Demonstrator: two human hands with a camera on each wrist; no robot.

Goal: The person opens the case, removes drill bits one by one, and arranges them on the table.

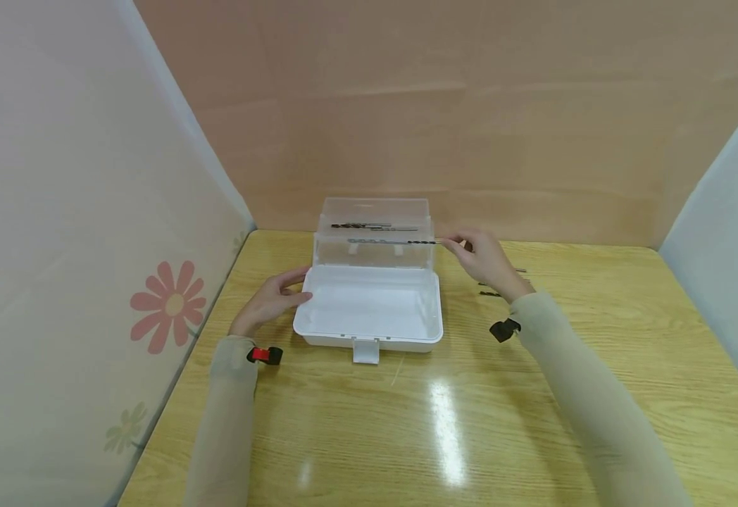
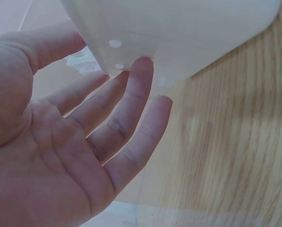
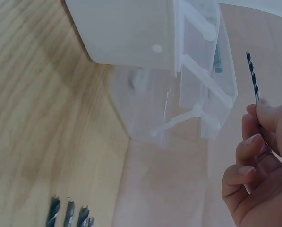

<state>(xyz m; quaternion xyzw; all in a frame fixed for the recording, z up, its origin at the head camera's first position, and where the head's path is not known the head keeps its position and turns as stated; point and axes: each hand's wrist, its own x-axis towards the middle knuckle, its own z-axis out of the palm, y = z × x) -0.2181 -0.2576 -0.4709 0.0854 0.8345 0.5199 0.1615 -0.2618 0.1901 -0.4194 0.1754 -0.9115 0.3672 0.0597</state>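
Observation:
A white toolbox (image 1: 369, 341) stands on the table with its translucent lid raised and its trays folded out behind the base. My left hand (image 1: 272, 301) rests against the box's left side, thumb at the rim and fingers loosely extended. In the left wrist view, fingertips (image 2: 141, 66) touch the outer wall. Beyond the box's right end, my right hand (image 1: 484, 262) pinches a dark twist drill bit (image 1: 421, 242) between thumb and index finger. The right wrist view shows that bit (image 3: 252, 75) pointing up beside the trays. Several drill bits (image 1: 351, 226) lie in the upper tray.
More drill bits (image 1: 489, 293) lie on the wooden table (image 1: 534, 408) under my right wrist; their tips (image 3: 54, 208) show in the right wrist view. The base's front latch (image 1: 365, 351) hangs down. Fabric-like walls (image 1: 470, 141) enclose the table's back and sides.

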